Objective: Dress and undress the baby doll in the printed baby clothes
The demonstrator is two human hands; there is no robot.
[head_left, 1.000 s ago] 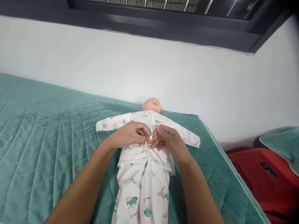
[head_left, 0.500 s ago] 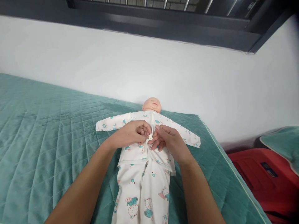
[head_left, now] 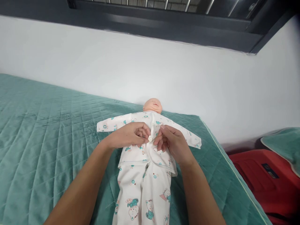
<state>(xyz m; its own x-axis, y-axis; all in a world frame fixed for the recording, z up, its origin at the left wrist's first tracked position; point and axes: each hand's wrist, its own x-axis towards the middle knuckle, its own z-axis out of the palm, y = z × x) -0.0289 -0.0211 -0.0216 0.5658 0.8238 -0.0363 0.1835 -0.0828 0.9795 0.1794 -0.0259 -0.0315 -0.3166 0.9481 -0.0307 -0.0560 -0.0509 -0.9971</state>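
A baby doll point(head_left: 152, 105) lies face up, dressed in a white long-sleeved shirt point(head_left: 132, 154) and matching trousers point(head_left: 133, 193) with teal and pink animal prints. Down the middle of the chest runs the shirt's front opening, with a pale round button point(head_left: 150, 138) on it. My left hand point(head_left: 138, 132) is closed, thumb and finger pinching the button's left edge. Just to the right of the button, my right hand point(head_left: 170, 140) is curled over the shirt, its thumb drawn against the fingers. I see no fabric pulled up between them.
The doll rests on a teal quilted cover point(head_left: 58, 134), its head close to the white wall point(head_left: 117, 68). Above runs a dark window frame point(head_left: 140, 23) with bars. Beyond the cover's right edge are a red case-like object point(head_left: 255, 175) and more teal fabric point(head_left: 284, 143).
My right hand has shifted slightly right, off the button. My left fingers stay at the button, and the shirt front below it lies flatter.
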